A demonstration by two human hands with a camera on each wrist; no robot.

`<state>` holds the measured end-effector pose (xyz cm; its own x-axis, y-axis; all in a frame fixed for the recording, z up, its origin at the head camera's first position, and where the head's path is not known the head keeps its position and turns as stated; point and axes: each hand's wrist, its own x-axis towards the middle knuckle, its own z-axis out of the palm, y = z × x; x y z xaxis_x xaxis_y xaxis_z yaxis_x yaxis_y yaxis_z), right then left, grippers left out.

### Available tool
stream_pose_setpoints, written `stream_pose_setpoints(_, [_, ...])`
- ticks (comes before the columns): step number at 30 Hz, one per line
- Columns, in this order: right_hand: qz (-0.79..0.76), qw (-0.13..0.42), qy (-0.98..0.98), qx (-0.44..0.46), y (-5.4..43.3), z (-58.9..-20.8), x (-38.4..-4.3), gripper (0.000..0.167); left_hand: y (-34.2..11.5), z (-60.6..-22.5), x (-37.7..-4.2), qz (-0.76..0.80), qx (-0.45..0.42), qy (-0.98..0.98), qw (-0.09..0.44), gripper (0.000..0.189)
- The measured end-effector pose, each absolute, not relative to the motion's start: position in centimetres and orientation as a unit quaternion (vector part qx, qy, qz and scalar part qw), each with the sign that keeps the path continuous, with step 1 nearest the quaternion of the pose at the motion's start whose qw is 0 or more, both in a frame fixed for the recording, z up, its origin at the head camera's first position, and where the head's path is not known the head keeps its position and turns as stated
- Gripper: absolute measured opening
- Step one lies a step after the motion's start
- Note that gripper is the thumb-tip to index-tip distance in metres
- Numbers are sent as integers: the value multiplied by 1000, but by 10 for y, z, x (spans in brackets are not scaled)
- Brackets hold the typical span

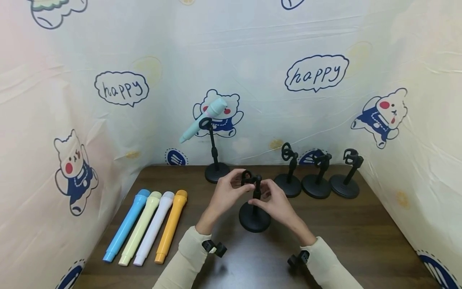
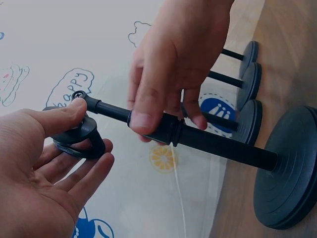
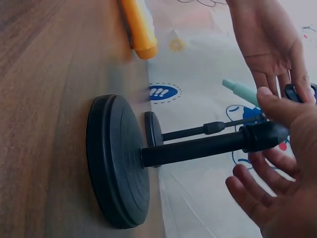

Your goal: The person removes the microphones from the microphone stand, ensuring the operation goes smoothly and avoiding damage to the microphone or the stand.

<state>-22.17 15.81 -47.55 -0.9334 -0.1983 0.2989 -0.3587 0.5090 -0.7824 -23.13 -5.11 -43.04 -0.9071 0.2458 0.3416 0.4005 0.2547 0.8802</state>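
Black stand (image 1: 254,220) stood upright, mid desk (image 1: 361,233). Left hand (image 1: 227,192) pinched its clip (image 2: 85,131), right hand (image 1: 276,202) gripped the collar (image 2: 175,133) below. Step, by my judgement: setting the clip's angle; the next move called for a steady stem (image 2: 228,148). Four microphones (image 1: 154,228) lay at nine o'clock, three stands (image 1: 316,188) at two, mint microphone (image 1: 214,110), mounted, at eleven.

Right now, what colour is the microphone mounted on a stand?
Pale aqua; the mounted microphone shows best in the head view.

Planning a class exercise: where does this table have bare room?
Free: right front, bordered by three stands and right sleeve; centre front, between both sleeves, before the held stand. Crowded: left, with four microphones; back right, around those stands.
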Motion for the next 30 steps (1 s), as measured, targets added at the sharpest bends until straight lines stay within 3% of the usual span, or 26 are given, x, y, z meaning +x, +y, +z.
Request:
stream_pose_setpoints(6, [476, 90, -863, 142, 158, -475, -221, 42, -50, -431, -231, -575, -202, -790, 68, 40])
stream_pose_setpoints(12, [482, 94, -850, 193, 161, -474, -220, 28, -50, -431, -232, -579, -207, -786, 71, 38])
stream_pose_setpoints(22, [488, 93, -838, 226, 162, -474, -219, 33, -49, -431, -232, -580, -205, -785, 66, 38])
stream_pose_setpoints(30, [491, 78, -846, 192, 157, -468, -218, 45, -49, -431, -232, -585, -198, -784, 67, 39])
